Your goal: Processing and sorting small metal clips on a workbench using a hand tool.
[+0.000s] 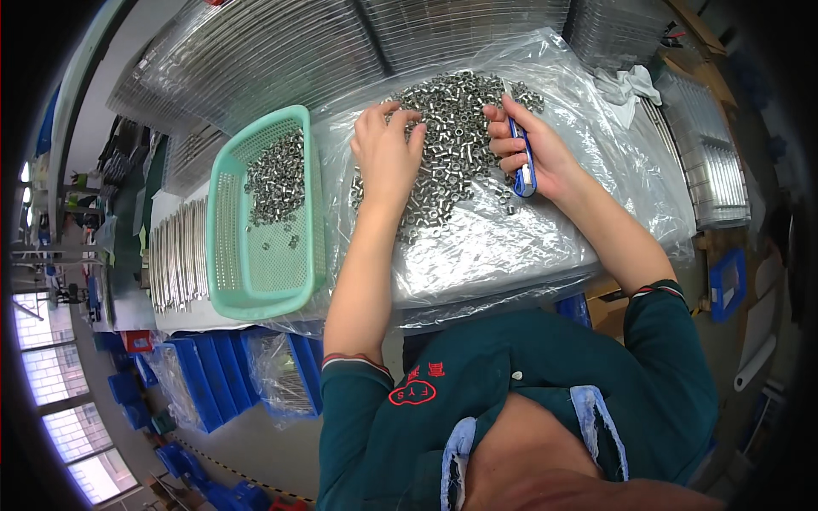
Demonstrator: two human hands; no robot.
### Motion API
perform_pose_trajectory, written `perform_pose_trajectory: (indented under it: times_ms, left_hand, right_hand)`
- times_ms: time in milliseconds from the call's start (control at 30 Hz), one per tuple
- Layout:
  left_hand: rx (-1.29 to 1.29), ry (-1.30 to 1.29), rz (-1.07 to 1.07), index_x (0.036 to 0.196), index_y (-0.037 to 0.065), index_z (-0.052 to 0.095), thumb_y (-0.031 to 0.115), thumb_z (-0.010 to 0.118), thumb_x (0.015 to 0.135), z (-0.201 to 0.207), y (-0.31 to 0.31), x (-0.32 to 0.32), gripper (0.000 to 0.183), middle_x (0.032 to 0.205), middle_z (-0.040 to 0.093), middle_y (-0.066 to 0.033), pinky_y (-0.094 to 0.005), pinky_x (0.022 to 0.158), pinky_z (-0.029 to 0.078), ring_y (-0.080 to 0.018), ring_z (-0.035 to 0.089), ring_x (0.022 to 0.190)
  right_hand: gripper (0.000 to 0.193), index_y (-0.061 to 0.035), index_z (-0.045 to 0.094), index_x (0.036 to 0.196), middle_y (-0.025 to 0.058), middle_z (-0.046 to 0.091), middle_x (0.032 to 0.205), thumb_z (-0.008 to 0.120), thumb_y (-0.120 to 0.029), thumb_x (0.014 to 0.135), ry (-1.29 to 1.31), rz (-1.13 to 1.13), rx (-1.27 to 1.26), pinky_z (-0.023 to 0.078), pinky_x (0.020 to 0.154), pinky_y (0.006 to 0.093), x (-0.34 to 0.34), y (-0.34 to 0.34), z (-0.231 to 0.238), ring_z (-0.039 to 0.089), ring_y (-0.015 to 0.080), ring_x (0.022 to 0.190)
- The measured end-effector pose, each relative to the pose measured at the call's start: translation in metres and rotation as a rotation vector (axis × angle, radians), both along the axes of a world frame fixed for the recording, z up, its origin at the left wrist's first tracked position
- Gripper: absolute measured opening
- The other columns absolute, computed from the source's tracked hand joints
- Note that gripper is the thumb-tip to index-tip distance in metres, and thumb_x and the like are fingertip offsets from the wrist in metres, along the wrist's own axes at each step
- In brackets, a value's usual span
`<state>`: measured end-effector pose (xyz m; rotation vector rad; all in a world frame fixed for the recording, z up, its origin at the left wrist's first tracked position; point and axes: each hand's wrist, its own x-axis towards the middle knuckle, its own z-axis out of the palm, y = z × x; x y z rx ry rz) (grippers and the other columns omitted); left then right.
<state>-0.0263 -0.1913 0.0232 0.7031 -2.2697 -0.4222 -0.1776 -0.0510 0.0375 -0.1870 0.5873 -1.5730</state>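
Observation:
A pile of small shiny metal fittings (452, 162), short and sleeve-like, lies on a clear plastic sheet (554, 247). Over its left side is my left hand (388, 153), fingers curved and apart, with nothing visible between them. At the right side of the pile, my right hand (537, 149) is closed around a slim blue-and-silver tool (521, 162) that looks like a utility knife. Its lower end points toward me, while the fingers cover part of it. Left of my left hand stands a pale green plastic basket (315, 230) with more metal fittings (277, 179) inside, mostly toward its far end.
Stacked clear plastic trays (281, 60) line the far edge, with another stack (703, 153) at the right. Metal rods (179, 264) lie left of the basket. A white cloth (626, 89) rests at the far right. Blue bins (209, 375) sit below the table at the left.

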Motion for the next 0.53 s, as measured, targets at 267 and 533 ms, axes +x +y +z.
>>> perform_pose_trajectory:
  times_ms: [267, 533]
  left_hand:
    - [-0.07, -0.145, 0.058, 0.082, 0.01, 0.063, 0.02, 0.067, 0.072, -0.015, -0.005, -0.007, 0.014, 0.109, 0.054, -0.0082, -0.0457, 0.09, 0.03, -0.0298, 0.041, 0.11]
    - [0.226, 0.166, -0.175, 0.087, 0.01, 0.064, 0.021, 0.065, 0.075, 0.002, -0.002, -0.012, 0.016, 0.109, 0.056, -0.0073, -0.0387, 0.095, 0.029, -0.0242, 0.044, 0.11]
  right_hand:
    - [0.025, -0.0043, 0.047, 0.106, 0.0004, 0.049, 0.077, 0.038, -0.022, 0.091, -0.547, 0.127, 0.228, 0.047, 0.048, 0.0206, 0.006, 0.0, 0.0, 0.046, 0.0048, 0.052]
    - [0.036, -0.0068, 0.042, 0.119, 0.0006, 0.05, 0.075, 0.046, -0.028, 0.09, 0.24, 0.239, 0.035, 0.045, 0.042, 0.014, 0.014, 0.007, 0.008, 0.045, 0.0029, 0.05]
